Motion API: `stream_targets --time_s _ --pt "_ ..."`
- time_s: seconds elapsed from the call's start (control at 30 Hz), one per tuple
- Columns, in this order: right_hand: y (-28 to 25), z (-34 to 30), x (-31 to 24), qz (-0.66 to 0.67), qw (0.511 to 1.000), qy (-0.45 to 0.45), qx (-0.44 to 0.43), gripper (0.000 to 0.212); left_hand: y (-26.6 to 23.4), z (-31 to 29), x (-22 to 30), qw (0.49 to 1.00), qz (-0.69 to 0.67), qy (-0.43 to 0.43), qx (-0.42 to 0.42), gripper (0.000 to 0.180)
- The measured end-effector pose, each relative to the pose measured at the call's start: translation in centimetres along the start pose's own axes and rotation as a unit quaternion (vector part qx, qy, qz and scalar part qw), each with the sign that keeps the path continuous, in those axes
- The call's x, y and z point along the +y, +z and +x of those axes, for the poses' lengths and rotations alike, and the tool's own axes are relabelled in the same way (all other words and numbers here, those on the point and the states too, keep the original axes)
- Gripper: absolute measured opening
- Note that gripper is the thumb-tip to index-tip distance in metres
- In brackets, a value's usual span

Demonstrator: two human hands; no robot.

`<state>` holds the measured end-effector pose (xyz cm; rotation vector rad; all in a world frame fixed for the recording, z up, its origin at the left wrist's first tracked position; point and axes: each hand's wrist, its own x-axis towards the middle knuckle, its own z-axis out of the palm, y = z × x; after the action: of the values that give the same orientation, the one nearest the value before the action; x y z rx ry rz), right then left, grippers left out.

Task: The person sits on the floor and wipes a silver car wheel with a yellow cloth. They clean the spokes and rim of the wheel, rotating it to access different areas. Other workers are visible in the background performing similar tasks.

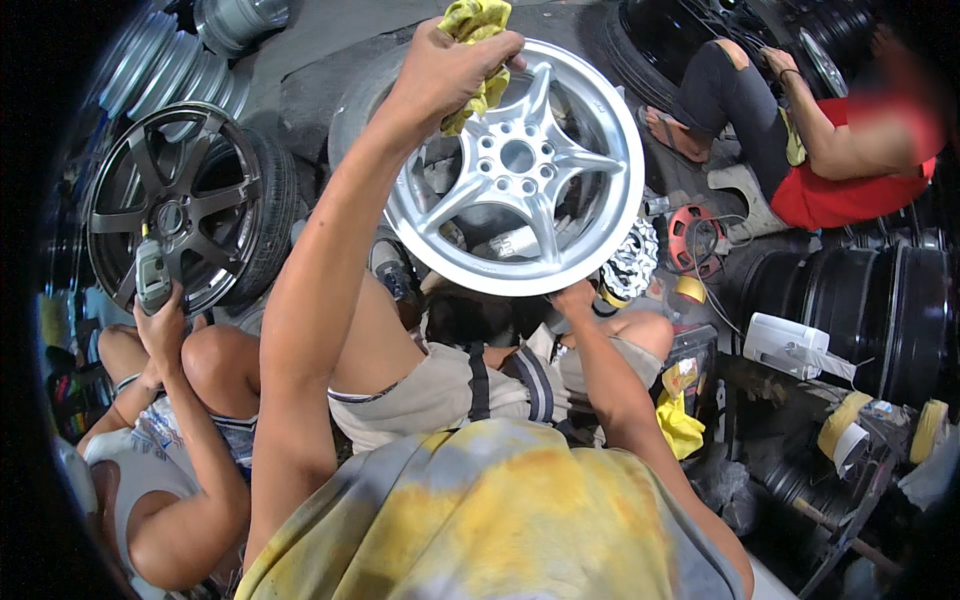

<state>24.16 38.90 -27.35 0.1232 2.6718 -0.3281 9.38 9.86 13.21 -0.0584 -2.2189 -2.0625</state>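
A silver alloy wheel (516,270) with several spokes and bolt holes stands tilted in front of me, no tyre on it. My left hand (445,75) is up at its far left edge, fingers closed on a crumpled yellow cloth (470,112). The cloth hangs over the wheel's edge; whether it presses on the metal I cannot tell. At the near right edge my right hand (575,298) grips the wheel from below, with its fingertips hidden behind the rim.
On the left, a person holds a power tool (154,275) against a dark wheel (200,205). Another person in red (850,200) sits at the right. Tape rolls (845,430), a red cable reel (695,240), black wheels (840,310) and a yellow cloth piece (680,425) lie around my right side.
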Motion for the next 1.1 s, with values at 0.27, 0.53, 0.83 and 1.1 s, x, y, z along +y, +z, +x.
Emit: stream_targets --time_s 0.27,0.53,0.83,1.1 --pt "-1.5 0.4 1.5 0.028 0.995 -0.090 -0.014 0.055 -2.2 -0.2 -0.9 0.999 0.035 0.028 0.000 0.014" --pt "3.0 1.5 1.2 0.090 0.990 -0.094 0.051 0.056 -1.6 0.0 -0.3 0.996 0.065 0.059 0.021 0.016" --pt "-4.1 0.1 2.6 0.294 0.944 -0.135 0.064 0.041 -2.6 -2.4 2.0 0.988 0.120 0.097 0.008 0.013" --pt "-6.8 -1.8 1.7 0.487 0.868 0.024 -0.090 0.024 -0.8 -2.9 3.3 0.970 0.171 0.172 -0.004 0.016"
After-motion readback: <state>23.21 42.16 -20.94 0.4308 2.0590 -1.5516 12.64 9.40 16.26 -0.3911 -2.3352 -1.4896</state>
